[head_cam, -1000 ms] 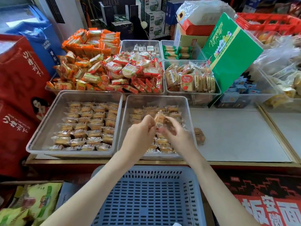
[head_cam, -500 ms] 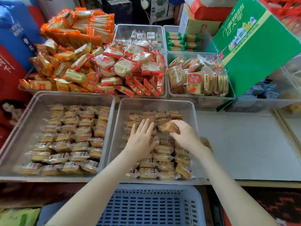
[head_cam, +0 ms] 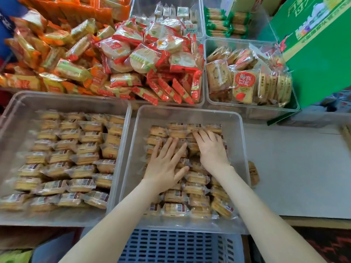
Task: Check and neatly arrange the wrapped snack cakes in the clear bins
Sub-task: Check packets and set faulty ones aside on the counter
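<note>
Our left hand (head_cam: 164, 165) & right hand (head_cam: 211, 148) lie flat, w/ fingers straight & a bit apart, on the wrapped snack cakes (head_cam: 197, 201) in the near-right clear bin (head_cam: 188, 108), so pushing too hard could squash them or knock our rows crooked.

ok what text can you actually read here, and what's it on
"红枣", rest blurred: red-circle packet
green carton: yellow print cut off, unreadable
snack cakes: barcodes and label print too blurred
red packets: too blurred
</note>
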`<state>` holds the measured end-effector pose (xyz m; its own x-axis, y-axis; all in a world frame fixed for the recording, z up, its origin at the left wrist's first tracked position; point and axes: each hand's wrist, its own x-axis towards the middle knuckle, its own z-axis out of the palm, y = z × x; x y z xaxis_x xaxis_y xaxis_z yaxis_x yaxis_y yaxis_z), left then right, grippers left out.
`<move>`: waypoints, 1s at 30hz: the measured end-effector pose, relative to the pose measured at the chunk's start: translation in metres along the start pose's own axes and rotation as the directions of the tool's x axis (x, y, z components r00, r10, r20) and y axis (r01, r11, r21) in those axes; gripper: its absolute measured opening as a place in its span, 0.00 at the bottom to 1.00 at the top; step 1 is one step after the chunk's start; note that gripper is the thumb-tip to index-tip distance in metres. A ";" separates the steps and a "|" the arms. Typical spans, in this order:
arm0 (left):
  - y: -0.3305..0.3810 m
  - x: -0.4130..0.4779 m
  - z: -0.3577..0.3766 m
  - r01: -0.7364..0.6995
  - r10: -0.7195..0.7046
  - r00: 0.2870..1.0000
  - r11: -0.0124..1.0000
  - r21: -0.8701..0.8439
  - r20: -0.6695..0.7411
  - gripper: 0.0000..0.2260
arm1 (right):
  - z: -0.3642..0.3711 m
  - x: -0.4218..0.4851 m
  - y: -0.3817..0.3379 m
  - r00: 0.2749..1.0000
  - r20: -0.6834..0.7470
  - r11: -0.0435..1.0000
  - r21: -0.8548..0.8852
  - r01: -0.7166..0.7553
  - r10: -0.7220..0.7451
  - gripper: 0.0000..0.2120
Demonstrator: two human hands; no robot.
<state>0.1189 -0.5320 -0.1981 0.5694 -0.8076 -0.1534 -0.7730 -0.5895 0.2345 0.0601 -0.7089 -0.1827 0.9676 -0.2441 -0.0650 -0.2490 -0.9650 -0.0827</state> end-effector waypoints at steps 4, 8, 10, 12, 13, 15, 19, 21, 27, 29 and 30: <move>0.002 -0.001 -0.005 0.013 -0.013 0.999 1.000 0.004 0.047 0.29 | -0.007 -0.008 -0.001 1.000 -0.029 0.998 0.061 0.006 -0.004 0.37; 0.003 0.000 -0.008 0.024 -0.025 0.996 1.000 0.011 0.083 0.31 | -0.020 -0.033 -0.004 0.991 -0.046 0.986 0.109 0.127 -0.123 0.22; 0.004 0.000 -0.011 0.025 -0.027 0.994 0.999 0.025 0.108 0.31 | -0.021 -0.045 -0.004 0.989 0.004 0.988 0.053 0.148 -0.149 0.16; 0.006 0.000 -0.015 0.032 -0.036 0.992 0.999 0.033 0.124 0.31 | -0.021 -0.052 -0.004 0.990 0.034 0.989 0.043 0.139 -0.140 0.13; 0.008 -0.001 -0.017 0.039 -0.043 0.991 0.999 0.036 0.128 0.31 | -0.022 -0.053 -0.005 0.988 0.024 0.988 0.016 0.154 -0.155 0.11; 0.012 -0.003 -0.022 0.052 -0.056 0.990 0.998 0.034 0.127 0.31 | -0.023 -0.055 -0.009 0.977 -0.013 0.976 -0.065 0.210 -0.211 0.04; 0.022 -0.017 -0.039 0.102 -0.099 0.993 0.994 -0.035 0.071 0.29 | -0.035 -0.059 -0.012 0.955 -0.220 0.979 -0.078 0.186 -0.199 0.10; 0.029 -0.028 -0.050 0.146 -0.139 0.989 0.976 -0.164 0.050 0.27 | -0.054 -0.070 -0.015 0.927 -0.354 0.990 0.011 0.138 -0.125 0.06; 0.065 -0.069 -0.103 0.208 -0.219 0.973 0.682 -0.701 0.076 0.19 | -0.129 -0.115 -0.040 0.778 -0.571 0.910 0.414 -0.004 0.263 0.03; 0.081 -0.089 -0.121 0.211 -0.240 0.965 0.484 -0.849 0.103 0.10 | -0.144 -0.130 -0.049 0.762 -0.512 0.816 0.578 -0.037 0.397 0.05; 0.087 -0.098 -0.127 0.201 -0.256 0.961 0.394 -0.897 0.103 0.06 | -0.149 -0.138 -0.052 0.760 -0.477 0.769 0.637 -0.046 0.441 0.07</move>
<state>0.0316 -0.5025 -0.0408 0.7162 -0.6270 -0.3066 0.0613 -0.3811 0.9225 -0.0544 -0.6391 -0.0216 0.6463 -0.6569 0.3882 -0.2633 -0.6695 -0.6946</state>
